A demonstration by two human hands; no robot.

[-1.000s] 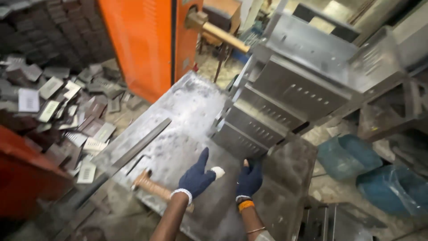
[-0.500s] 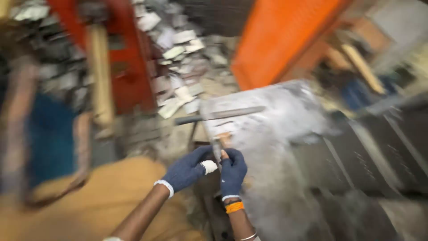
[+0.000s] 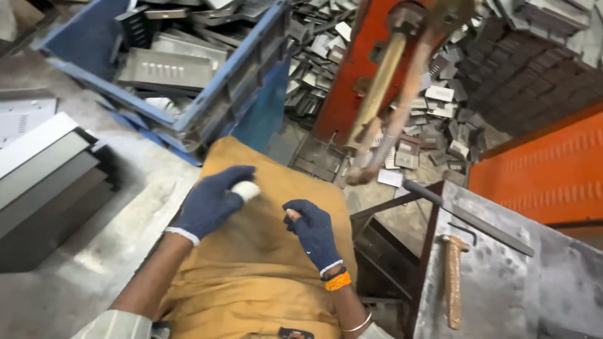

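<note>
Hands have left the steel surface (image 3: 502,276) they hovered over a second ago; the view has swung left. The left hand (image 3: 210,201), half open with a white-wrapped thumb, and the right hand (image 3: 314,232), loosely curled, both empty, hang over a tan lap cloth (image 3: 264,276). The wooden-handled hammer (image 3: 453,276) (untouched) lies on the surface, well apart, and a blue crate (image 3: 207,107) of metal parts sits ahead.

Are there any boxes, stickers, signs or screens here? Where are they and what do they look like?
No signs or screens show, and no stickers clear enough to tell.
Blue crate: top left, big open plastic box, tilted, holding grey metal parts.
Grey metal boxes: left edge, flat, stacked, pale tops.
Small pale flat pieces: on the floor by the orange machine, rectangular, too small to say if they are labels.
</note>
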